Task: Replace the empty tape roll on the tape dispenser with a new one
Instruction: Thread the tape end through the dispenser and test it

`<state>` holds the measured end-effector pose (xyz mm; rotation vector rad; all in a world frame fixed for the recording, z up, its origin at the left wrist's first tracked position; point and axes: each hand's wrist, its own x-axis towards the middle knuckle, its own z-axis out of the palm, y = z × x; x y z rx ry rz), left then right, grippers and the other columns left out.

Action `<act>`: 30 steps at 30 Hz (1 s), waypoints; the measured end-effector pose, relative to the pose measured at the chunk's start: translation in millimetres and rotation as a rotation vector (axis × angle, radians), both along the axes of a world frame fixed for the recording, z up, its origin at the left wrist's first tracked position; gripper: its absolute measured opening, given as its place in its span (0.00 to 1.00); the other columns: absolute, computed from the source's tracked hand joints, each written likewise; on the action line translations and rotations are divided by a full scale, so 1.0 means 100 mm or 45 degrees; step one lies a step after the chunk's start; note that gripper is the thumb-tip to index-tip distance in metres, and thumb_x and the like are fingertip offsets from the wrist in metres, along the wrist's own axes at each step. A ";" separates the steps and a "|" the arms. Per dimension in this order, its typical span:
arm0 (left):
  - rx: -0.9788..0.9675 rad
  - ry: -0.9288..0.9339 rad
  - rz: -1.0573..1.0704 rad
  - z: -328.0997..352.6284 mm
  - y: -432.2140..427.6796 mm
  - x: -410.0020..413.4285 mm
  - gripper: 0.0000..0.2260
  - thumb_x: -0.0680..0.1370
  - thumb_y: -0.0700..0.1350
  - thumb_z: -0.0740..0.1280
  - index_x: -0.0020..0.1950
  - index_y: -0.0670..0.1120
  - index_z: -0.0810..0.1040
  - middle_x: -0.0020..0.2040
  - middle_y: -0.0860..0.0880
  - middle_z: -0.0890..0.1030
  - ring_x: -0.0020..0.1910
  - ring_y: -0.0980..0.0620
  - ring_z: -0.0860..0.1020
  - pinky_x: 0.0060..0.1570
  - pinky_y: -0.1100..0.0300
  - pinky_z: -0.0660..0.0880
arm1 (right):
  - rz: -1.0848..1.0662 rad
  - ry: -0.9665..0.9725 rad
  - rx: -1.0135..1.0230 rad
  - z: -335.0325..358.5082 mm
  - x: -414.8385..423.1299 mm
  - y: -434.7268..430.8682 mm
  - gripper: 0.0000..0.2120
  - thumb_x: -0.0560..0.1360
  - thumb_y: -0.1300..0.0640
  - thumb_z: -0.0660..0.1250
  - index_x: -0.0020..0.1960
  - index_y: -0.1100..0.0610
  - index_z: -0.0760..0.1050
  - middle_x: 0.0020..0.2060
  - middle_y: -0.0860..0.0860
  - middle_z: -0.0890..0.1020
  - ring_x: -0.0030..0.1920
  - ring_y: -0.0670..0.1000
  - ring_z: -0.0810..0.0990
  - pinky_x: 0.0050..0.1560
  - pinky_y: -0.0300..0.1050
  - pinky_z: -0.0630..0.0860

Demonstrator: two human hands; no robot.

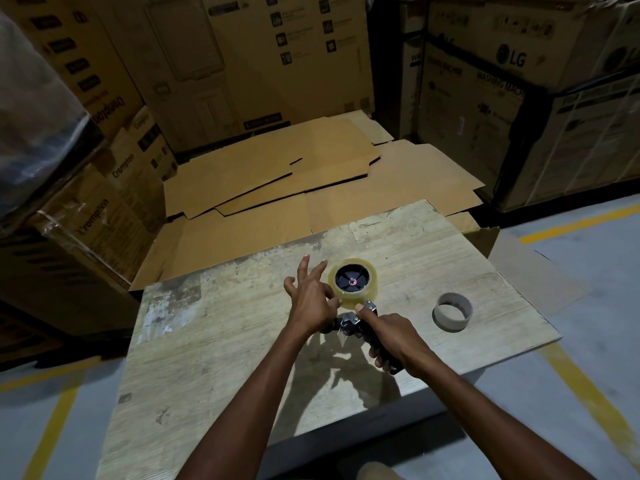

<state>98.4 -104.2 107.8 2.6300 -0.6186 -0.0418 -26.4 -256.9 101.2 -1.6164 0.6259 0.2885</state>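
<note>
Right hand (393, 336) gripping black handle of tape dispenser (360, 323), fingers wrapped around it, index finger pointing forward, touching clear tape roll (352, 284). Roll sitting on dispenser hub. Left hand (311, 299) pinching roll's near edge, other fingers spreading. Empty cardboard core (452, 312) standing on wooden tabletop (207, 358), well right of right-hand fingers.

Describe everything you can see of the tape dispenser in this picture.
The dispenser is a black hand-held tool with shiny metal parts near its front. A full roll of clear, yellowish tape sits on its dark spoked hub. It is held low over the worn table, roll end pointing away from the person. The right hand wraps its handle, thumb pressing by the roll; the left hand pinches at the roll's near edge, the other fingers spread.
</note>
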 end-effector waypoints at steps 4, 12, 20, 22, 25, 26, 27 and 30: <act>0.004 -0.040 0.112 -0.04 0.00 -0.01 0.05 0.72 0.49 0.74 0.40 0.50 0.88 0.80 0.51 0.64 0.81 0.54 0.44 0.72 0.42 0.45 | -0.020 -0.003 0.010 0.01 -0.01 -0.01 0.32 0.74 0.30 0.69 0.43 0.62 0.79 0.30 0.59 0.81 0.28 0.57 0.79 0.26 0.43 0.71; -0.172 -0.121 0.125 -0.15 -0.02 -0.14 0.05 0.71 0.44 0.72 0.36 0.48 0.87 0.77 0.53 0.68 0.80 0.57 0.45 0.73 0.44 0.46 | 0.002 0.017 -0.015 0.01 -0.04 -0.01 0.37 0.75 0.31 0.67 0.49 0.69 0.82 0.29 0.58 0.83 0.28 0.57 0.80 0.28 0.44 0.72; -0.110 -0.225 0.105 -0.18 0.00 -0.15 0.07 0.70 0.46 0.72 0.32 0.49 0.82 0.74 0.53 0.68 0.79 0.50 0.49 0.67 0.51 0.47 | 0.001 0.021 -0.010 0.02 -0.06 -0.01 0.37 0.74 0.30 0.67 0.47 0.67 0.83 0.29 0.59 0.83 0.28 0.57 0.80 0.29 0.45 0.73; -0.093 -0.234 0.063 -0.16 0.00 -0.14 0.07 0.71 0.46 0.71 0.32 0.49 0.81 0.73 0.53 0.67 0.79 0.49 0.49 0.67 0.51 0.48 | 0.000 0.030 -0.003 0.02 -0.06 -0.01 0.36 0.74 0.30 0.67 0.46 0.66 0.84 0.29 0.59 0.83 0.28 0.57 0.80 0.30 0.45 0.73; -0.063 -0.237 -0.036 -0.12 0.02 -0.12 0.07 0.71 0.46 0.70 0.33 0.49 0.80 0.72 0.52 0.66 0.79 0.47 0.50 0.67 0.51 0.46 | 0.004 0.051 0.007 0.03 -0.04 -0.03 0.36 0.75 0.30 0.65 0.45 0.65 0.84 0.31 0.60 0.84 0.29 0.57 0.80 0.31 0.45 0.74; -0.055 -0.230 -0.067 -0.10 0.02 -0.11 0.07 0.71 0.46 0.70 0.33 0.49 0.80 0.71 0.52 0.66 0.79 0.47 0.50 0.68 0.51 0.46 | 0.003 0.059 0.017 0.03 -0.03 -0.04 0.36 0.75 0.30 0.65 0.45 0.65 0.84 0.31 0.60 0.84 0.29 0.57 0.80 0.31 0.45 0.74; -0.046 -0.227 -0.095 -0.08 0.03 -0.10 0.07 0.71 0.46 0.70 0.33 0.49 0.81 0.71 0.53 0.66 0.79 0.47 0.50 0.68 0.50 0.46 | 0.001 0.063 0.026 0.04 -0.02 -0.05 0.35 0.75 0.30 0.65 0.45 0.65 0.84 0.31 0.60 0.84 0.29 0.57 0.80 0.30 0.44 0.74; 0.012 -0.255 -0.171 -0.02 0.03 -0.08 0.08 0.72 0.47 0.69 0.33 0.48 0.81 0.69 0.53 0.66 0.77 0.47 0.54 0.67 0.45 0.51 | 0.000 0.087 0.050 0.06 0.01 -0.05 0.35 0.77 0.30 0.64 0.48 0.65 0.83 0.32 0.60 0.84 0.28 0.58 0.80 0.28 0.42 0.74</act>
